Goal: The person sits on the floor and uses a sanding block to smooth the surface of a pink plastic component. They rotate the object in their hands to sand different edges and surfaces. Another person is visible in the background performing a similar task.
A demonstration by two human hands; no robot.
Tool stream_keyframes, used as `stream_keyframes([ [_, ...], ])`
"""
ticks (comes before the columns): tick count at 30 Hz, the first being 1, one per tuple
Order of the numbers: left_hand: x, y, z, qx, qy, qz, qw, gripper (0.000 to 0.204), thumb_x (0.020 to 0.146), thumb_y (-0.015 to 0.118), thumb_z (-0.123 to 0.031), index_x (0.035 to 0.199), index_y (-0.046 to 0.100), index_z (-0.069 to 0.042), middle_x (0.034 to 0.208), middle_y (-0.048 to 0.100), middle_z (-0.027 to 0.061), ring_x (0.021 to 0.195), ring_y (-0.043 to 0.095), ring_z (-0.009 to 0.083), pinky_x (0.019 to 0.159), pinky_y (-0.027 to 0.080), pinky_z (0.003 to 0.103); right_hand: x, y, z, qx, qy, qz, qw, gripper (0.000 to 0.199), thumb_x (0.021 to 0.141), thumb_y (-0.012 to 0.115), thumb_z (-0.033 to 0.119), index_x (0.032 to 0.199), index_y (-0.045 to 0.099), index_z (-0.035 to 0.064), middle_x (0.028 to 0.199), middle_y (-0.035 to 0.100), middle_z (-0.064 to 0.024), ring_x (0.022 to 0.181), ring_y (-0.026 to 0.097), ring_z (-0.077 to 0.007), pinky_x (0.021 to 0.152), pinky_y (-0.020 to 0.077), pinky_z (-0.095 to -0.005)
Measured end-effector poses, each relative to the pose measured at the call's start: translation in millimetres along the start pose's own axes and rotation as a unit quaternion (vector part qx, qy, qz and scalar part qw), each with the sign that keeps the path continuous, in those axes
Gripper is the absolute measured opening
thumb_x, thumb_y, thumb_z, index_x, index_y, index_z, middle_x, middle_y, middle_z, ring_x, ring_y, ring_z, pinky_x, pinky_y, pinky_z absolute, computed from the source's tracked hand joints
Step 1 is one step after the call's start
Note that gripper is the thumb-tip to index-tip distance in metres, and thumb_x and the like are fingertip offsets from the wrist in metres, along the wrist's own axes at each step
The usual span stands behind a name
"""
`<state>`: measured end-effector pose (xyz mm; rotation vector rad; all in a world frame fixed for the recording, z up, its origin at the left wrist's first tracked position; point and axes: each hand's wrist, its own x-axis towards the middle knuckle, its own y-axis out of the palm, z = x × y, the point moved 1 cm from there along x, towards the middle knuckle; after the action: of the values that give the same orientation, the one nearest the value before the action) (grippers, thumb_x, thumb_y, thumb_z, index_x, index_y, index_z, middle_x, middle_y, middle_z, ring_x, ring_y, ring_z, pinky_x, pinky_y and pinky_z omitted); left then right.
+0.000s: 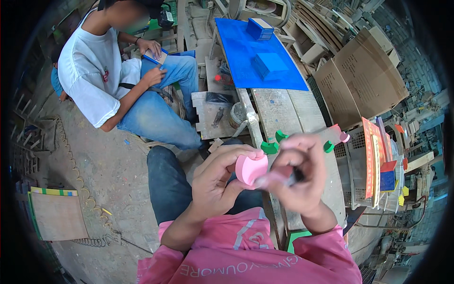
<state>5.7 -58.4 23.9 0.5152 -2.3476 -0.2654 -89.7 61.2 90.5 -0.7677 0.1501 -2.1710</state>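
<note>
Head view: pink rounded piece [252, 170] in left hand [215, 177], fingers closed on its curved edge, beside the surface's [274, 105] left edge. Probably light, stiff, slightly slick; best held by the edge. Right hand [302, 175] alongside, blurred; impossible to tell whether gripping. Green pieces [270, 148] close beyond, possibly in the way. Toward far edge: blue sheet [235, 52], blue stacks [270, 66].

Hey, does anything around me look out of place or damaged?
A small yellow scrap lies loose on the floor to your left, away from the bench, so it looks stray. The pink piece in your left hand shows no clear damage, though blur hides detail around your right hand.
</note>
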Motion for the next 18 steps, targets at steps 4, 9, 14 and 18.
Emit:
stream_keyframes([
  [4, -1.4, -1.4, 0.8, -0.011, -0.023, 0.008, 1.000, 0.037, 0.082, 0.061, 0.001, 0.116, 0.050, 0.007, 0.116, 0.050, 0.0174, 0.106, 0.055, 0.0250, 0.086, 0.050, 0.032, 6.5, -2.8, -3.7, 0.004, 0.050, -0.016, 0.999, 0.054, 0.067, 0.078, 0.002, 0.107, 0.042, 0.0018, 0.059, 0.052, 0.0012, 0.056, 0.050, -0.0031, 0.053, 0.0331, -0.0166],
  [9, -1.6, -1.2, 0.3, -0.029, -0.035, 0.002, 0.999, 0.037, 0.081, 0.062, 0.000, 0.115, 0.051, 0.007, 0.116, 0.050, 0.0175, 0.106, 0.055, 0.0250, 0.086, 0.049, 0.033, 1.5, -5.6, 1.4, 0.018, 0.006, -0.011, 1.000, 0.052, 0.068, 0.077, 0.001, 0.106, 0.043, 0.0017, 0.060, 0.053, 0.0008, 0.056, 0.053, -0.0033, 0.052, 0.0348, -0.0159],
  [14, -0.7, -2.3, 2.3, -0.030, -0.022, 0.010, 0.999, 0.037, 0.080, 0.063, 0.001, 0.115, 0.052, 0.006, 0.116, 0.051, 0.0177, 0.104, 0.056, 0.0248, 0.086, 0.049, 0.033, 5.6, -4.5, -7.8, -0.018, 0.050, -0.049, 0.997, 0.052, 0.068, 0.076, 0.001, 0.108, 0.042, 0.0020, 0.059, 0.054, 0.0010, 0.054, 0.048, -0.0021, 0.051, 0.0335, -0.0167],
  [18, -1.6, 0.9, -4.0, -0.020, -0.027, -0.012, 0.999, 0.035, 0.078, 0.061, 0.006, 0.111, 0.052, 0.006, 0.113, 0.052, 0.0188, 0.102, 0.058, 0.0267, 0.085, 0.050, 0.034, 7.6, -16.5, -12.1, 0.058, 0.066, -0.091, 0.992, 0.058, 0.066, 0.079, 0.002, 0.109, 0.041, 0.0031, 0.066, 0.053, 0.0016, 0.059, 0.050, -0.0027, 0.053, 0.0340, -0.0161],
])
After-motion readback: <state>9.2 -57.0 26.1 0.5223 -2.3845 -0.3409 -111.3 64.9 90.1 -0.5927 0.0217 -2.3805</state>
